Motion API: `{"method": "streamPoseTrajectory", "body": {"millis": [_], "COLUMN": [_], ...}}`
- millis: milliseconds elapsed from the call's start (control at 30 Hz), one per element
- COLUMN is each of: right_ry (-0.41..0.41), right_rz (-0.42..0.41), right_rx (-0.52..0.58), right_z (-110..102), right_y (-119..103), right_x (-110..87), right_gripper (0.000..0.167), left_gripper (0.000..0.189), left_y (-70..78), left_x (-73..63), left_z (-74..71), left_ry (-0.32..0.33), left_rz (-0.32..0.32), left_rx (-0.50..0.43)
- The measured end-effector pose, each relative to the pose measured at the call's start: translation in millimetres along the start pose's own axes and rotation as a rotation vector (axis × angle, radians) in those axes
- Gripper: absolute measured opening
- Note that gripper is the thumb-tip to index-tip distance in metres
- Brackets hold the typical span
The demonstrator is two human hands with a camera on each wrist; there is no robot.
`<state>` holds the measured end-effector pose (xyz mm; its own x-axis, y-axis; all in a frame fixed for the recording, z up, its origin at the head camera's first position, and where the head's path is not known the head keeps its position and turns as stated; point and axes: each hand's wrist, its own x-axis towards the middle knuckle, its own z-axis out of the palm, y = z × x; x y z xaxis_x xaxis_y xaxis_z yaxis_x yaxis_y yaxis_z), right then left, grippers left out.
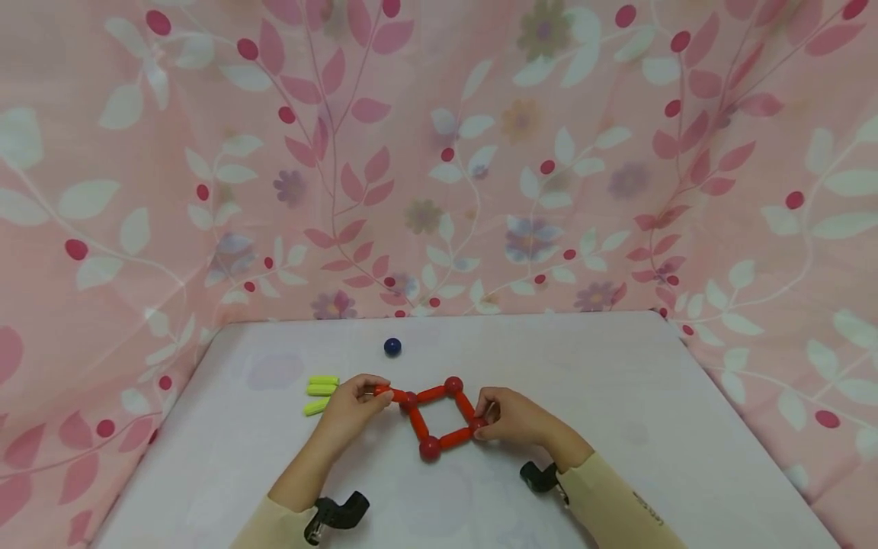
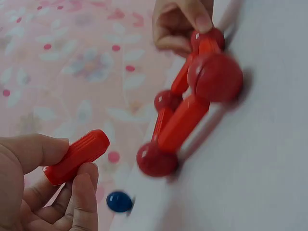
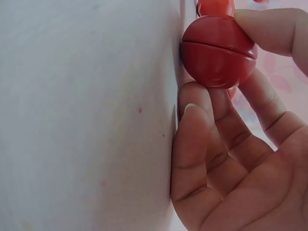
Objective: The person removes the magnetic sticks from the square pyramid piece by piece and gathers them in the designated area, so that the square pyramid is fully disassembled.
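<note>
A square frame of red rods joined by red balls lies on the white table. My left hand pinches a loose red rod between thumb and fingers, close to the frame's far-left ball; a gap shows between them in the left wrist view. At the frame's right corner, my right hand grips a red ball with thumb and fingers. The frame's near ball and back ball are untouched.
Several yellow-green rods lie beside my left hand, partly hidden by it. A dark blue ball sits farther back on the white table. Pink floral cloth hangs behind and at both sides.
</note>
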<state>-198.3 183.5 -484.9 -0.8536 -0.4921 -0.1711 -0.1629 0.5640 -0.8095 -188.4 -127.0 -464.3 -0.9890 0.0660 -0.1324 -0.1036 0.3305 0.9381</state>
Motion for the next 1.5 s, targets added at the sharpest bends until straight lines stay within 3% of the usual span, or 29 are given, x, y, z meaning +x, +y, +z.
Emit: {"method": "streamPoseTrajectory", "body": {"millis": [100,400,667,867,1000,1233,1500], "right_ry": [0.0,-0.01,-0.006,-0.016,-0.015,-0.007,-0.012], "right_rz": [0.001,-0.001,-0.004,-0.015,-0.009,-0.013,-0.016], "right_rx": [-0.004,0.017,-0.009,0.006,0.014,0.008,0.024], "right_z": [-0.8,-0.1,-0.6,-0.1,-0.4,-0.2,-0.5], "right_y": [0.5,-0.9,2.0,1.4,-0.2,0.6,1.0], "right_x": [0.0,-0.1,-0.2,-0.2,0.0,-0.1,-0.8], "right_gripper": [0.023,0.023,0.024,0.024,0.024,0.024,0.023], "left_gripper": [0.029,0.023,0.027,0.025,0.023,0.018,0.016], "left_y": [-6.9,-35.2,-51.4,-58.6,-60.0,-50.6,-42.7], "left_x": [-4.4,-15.3,-15.2,-12.6,-11.3,-14.6,-17.6], "left_z": [-16.3,-61.6,-82.3,-89.3,-89.8,-82.3,-76.1], "left_ry": [0.033,0.082,0.095,0.113,0.114,0.129,0.155], "left_rz": [-0.03,-0.037,-0.024,-0.053,-0.031,0.004,0.039], "left_rx": [0.045,0.234,0.303,0.365,0.424,0.571,0.627]}}
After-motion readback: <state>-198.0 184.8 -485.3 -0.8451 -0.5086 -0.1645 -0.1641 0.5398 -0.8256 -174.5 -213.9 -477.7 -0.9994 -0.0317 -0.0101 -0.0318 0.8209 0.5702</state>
